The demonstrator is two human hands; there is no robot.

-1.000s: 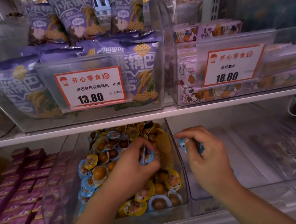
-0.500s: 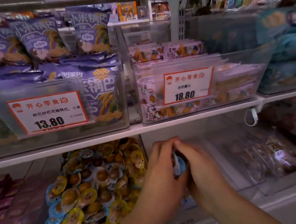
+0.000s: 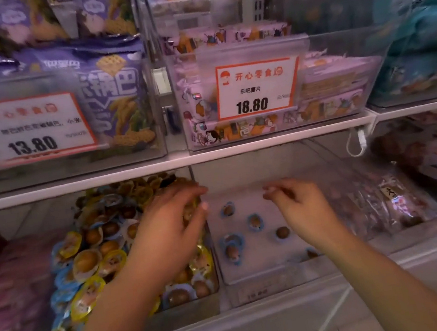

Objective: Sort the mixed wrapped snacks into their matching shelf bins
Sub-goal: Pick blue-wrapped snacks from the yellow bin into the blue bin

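Half a second ago my two hands were pressed together over a blue-wrapped piece; now they have parted, and a few blue-wrapped snacks point(image 3: 254, 221) lie loose on the floor of the near-empty bin point(image 3: 256, 268) at lower centre. My left hand point(image 3: 174, 226) hangs over the mixed bin point(image 3: 177, 312) at lower left with fingers loosely bent, holding nothing I can make out; my right hand point(image 3: 300, 208) hovers above the near-empty bin, fingertips drawn together, seemingly empty, though blur leaves me unsure. I judge the sorting barely begun: the mixed bin is heaped with blue and yellow wrappers. The white shelf point(image 3: 265, 140) across mid-frame carries clear bins of purple bags point(image 3: 114, 96) and price cards point(image 3: 256, 87); more stocked shelving fills the upper right.
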